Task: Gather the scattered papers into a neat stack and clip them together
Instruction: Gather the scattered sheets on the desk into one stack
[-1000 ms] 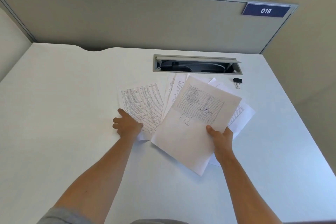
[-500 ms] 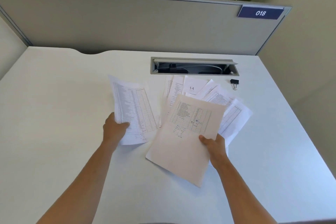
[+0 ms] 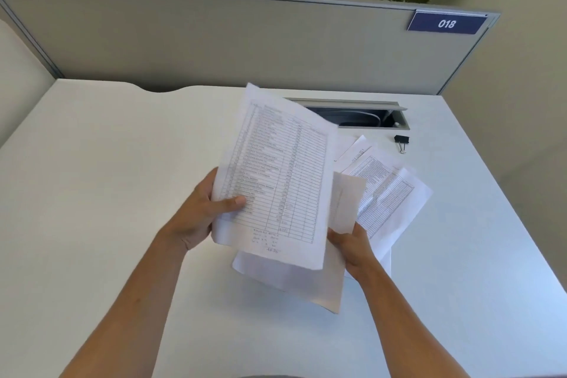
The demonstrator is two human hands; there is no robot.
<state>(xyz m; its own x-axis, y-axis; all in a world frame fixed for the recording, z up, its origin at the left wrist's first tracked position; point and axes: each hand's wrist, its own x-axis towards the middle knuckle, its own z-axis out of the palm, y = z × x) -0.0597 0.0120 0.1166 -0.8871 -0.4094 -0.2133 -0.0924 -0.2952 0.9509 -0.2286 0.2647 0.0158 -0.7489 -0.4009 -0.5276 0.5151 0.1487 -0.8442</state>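
The desk (image 3: 107,193) lies open on the left. On the right, loose sheets (image 3: 386,193) cover the path toward the binder clip (image 3: 402,140); an open cable tray (image 3: 362,116) sits behind.

Held up over the desk (image 3: 107,193) near its middle: a printed sheet (image 3: 276,175), pinched at its left edge by the left hand (image 3: 199,212), thumb on the front. Behind and below it, a second sheet (image 3: 325,285), gripped at its right edge by the right hand (image 3: 349,247). Flat on the desk to the right, partly behind both: loose papers (image 3: 389,193), overlapping. Farther back, a cable tray (image 3: 368,116) sunk into the desk; just right of it, apart from the papers, a binder clip (image 3: 402,141). Along the rear edge, a partition (image 3: 214,40).
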